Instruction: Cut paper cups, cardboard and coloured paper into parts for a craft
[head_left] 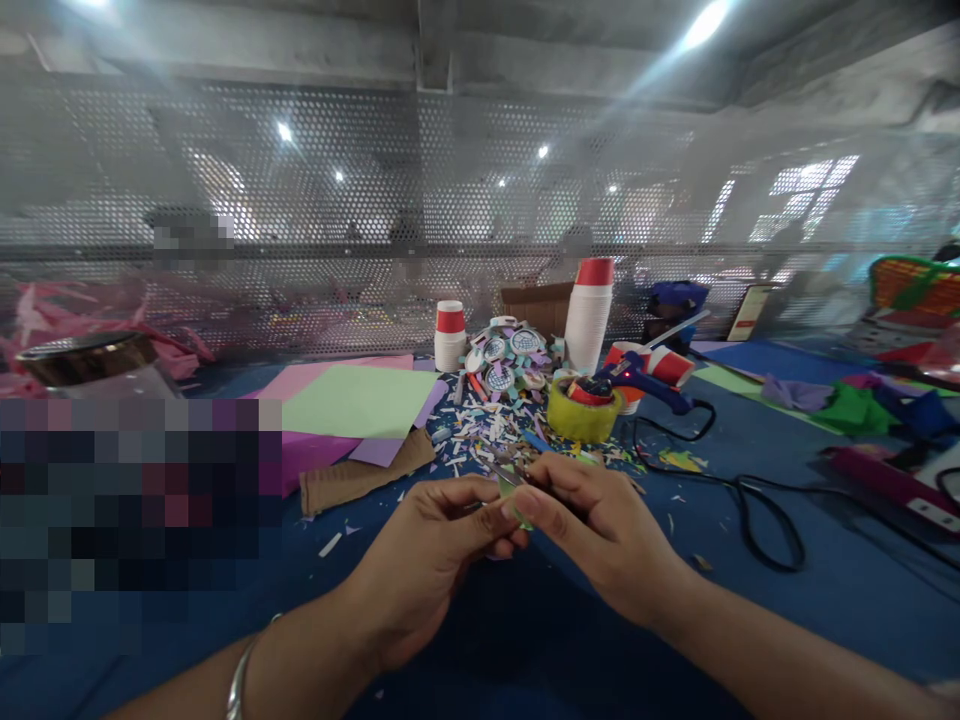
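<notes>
My left hand [439, 545] is closed, its thumb and fingertips pinching a small light green paper piece [508, 482]. My right hand [600, 530] meets it fingertip to fingertip, also closed, with its thumb against the lower end of the paper. A thin grey metal blade, seemingly of scissors [495, 467], juts from the right fingers toward the upper left, beside the paper; the handles are hidden in the hand. Just beyond the fingers lie many paper scraps [480, 430] and a heap of small decorated paper rounds [506, 355].
Behind the scraps stand paper cup stacks [589, 320], yellow tape [581, 412] and a blue glue gun [652, 385], whose black cord [776, 490] loops across the right. Left are green paper [360, 398], a cardboard strip [367, 475] and a lidded jar [90, 360]. A perforated screen [360, 200] closes the back.
</notes>
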